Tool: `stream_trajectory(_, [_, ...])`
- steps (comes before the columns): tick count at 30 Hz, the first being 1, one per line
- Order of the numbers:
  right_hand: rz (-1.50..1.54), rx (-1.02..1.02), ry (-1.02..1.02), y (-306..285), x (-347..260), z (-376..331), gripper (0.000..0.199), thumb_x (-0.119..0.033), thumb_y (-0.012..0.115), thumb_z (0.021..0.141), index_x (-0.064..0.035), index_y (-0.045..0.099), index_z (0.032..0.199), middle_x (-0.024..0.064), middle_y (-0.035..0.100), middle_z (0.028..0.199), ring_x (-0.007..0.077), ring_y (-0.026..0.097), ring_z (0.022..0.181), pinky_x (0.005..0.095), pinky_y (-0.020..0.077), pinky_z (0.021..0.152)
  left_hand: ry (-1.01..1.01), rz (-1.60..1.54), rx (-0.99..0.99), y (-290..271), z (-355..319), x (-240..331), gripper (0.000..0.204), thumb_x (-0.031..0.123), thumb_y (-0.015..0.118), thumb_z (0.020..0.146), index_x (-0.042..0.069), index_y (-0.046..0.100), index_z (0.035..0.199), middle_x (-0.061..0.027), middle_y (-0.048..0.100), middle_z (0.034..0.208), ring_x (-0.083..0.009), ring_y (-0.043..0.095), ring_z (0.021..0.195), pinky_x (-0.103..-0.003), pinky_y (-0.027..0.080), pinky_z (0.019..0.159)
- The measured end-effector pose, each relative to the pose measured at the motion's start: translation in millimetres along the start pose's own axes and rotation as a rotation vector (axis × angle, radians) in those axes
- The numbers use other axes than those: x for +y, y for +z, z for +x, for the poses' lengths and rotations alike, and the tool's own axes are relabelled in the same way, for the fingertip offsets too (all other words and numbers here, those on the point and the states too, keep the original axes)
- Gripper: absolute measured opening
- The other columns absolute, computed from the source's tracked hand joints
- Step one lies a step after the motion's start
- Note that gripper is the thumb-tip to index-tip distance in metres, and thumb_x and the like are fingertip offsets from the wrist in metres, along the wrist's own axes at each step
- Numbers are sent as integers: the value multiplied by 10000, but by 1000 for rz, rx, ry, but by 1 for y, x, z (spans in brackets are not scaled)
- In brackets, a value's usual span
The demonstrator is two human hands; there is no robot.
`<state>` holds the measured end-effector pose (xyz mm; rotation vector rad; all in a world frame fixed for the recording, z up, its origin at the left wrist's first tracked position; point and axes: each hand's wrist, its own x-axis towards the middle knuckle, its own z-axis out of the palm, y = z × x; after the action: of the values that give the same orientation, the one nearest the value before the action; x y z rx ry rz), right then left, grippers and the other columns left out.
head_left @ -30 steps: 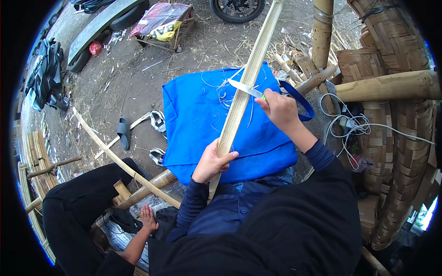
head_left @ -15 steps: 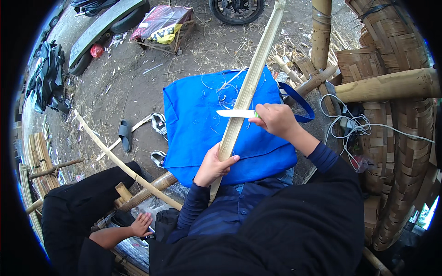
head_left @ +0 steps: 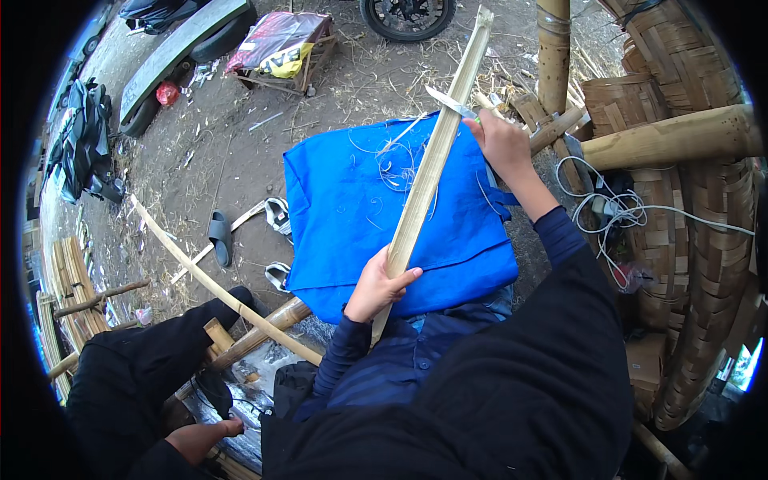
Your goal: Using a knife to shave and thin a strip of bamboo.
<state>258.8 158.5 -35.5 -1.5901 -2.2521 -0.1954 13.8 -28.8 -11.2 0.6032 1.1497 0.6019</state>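
Observation:
My left hand (head_left: 378, 286) grips the near end of a long pale bamboo strip (head_left: 436, 156) that slants up and away over a blue cloth (head_left: 352, 216) spread across my lap. My right hand (head_left: 504, 142) holds a knife (head_left: 450, 103) whose blade lies across the strip far up its length. Thin curled shavings (head_left: 394, 164) lie on the cloth beside the strip.
Woven bamboo baskets (head_left: 680, 200) and thick bamboo poles (head_left: 668, 138) stand at the right, with white cable (head_left: 620, 212) on the ground. Sandals (head_left: 220, 238) and a thin curved strip (head_left: 216, 284) lie at left. Another person's hand (head_left: 200, 438) works at lower left. A wheel (head_left: 406, 16) is at top.
My right hand has slid the knife farther up the bamboo strip, away from me. My left hand has stayed at the near end. The other person's hand has dropped lower.

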Motion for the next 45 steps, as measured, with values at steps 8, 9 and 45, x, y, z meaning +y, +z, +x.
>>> stream_trajectory(8, [252, -246, -346, -27, -77, -59, 362, -426, 541, 869, -102, 464, 726, 60, 493, 549, 235, 542, 451, 335, 420, 407, -12, -82, -21, -11, 7, 10, 516, 125, 712, 791, 48, 434, 1219, 32, 447, 703, -31, 424, 475, -184, 327, 388])
stream_trajectory(9, [275, -243, -372, -30, -81, -65, 366, -438, 544, 863, -108, 466, 724, 55, 485, 550, 224, 538, 450, 338, 417, 407, -18, -79, -20, -11, 7, 10, 507, 120, 710, 793, 48, 434, 1212, 32, 445, 700, -30, 420, 473, -183, 324, 387])
stream_trajectory(45, [-58, 100, -31, -12, 79, 71, 366, -417, 490, 906, -86, 508, 752, 108, 563, 563, 317, 570, 483, 421, 431, 428, -32, -28, -117, 4, -7, -1, 517, 80, 687, 802, 54, 400, 1232, 34, 424, 699, -35, 396, 481, -192, 327, 414])
